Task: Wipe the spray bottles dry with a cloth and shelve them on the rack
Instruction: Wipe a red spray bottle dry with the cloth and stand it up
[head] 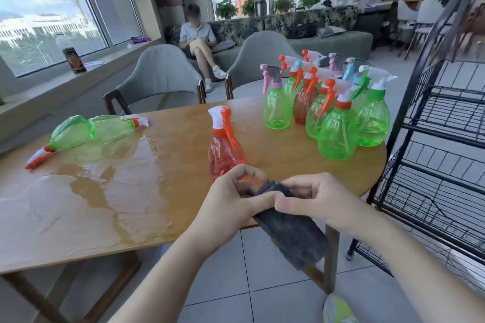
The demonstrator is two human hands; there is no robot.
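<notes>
Both hands pinch dark grey cloth (284, 220) at near table (147, 191) edge — left hand (231, 199) curled round upper fold, right hand (312, 200) thumb & fingers clamping it; rest hangs below. Red spray bottle (225, 151) upright just behind hands. Green bottles (338, 128) clustered at right, nr black wire rack (441, 139) — two more lying flat (89, 130) at left by wet patch.

A red translucent spray bottle with an orange trigger (226, 149) stands upright near the wooden table's (168, 191) front edge, bare tabletop all round it. A crowded cluster of green and red spray bottles (328, 110) blocks the right end. Two green bottles lying flat (89, 131) obstruct the far left. The black wire rack's (443, 139) shelves stand open just right of the table.
</notes>
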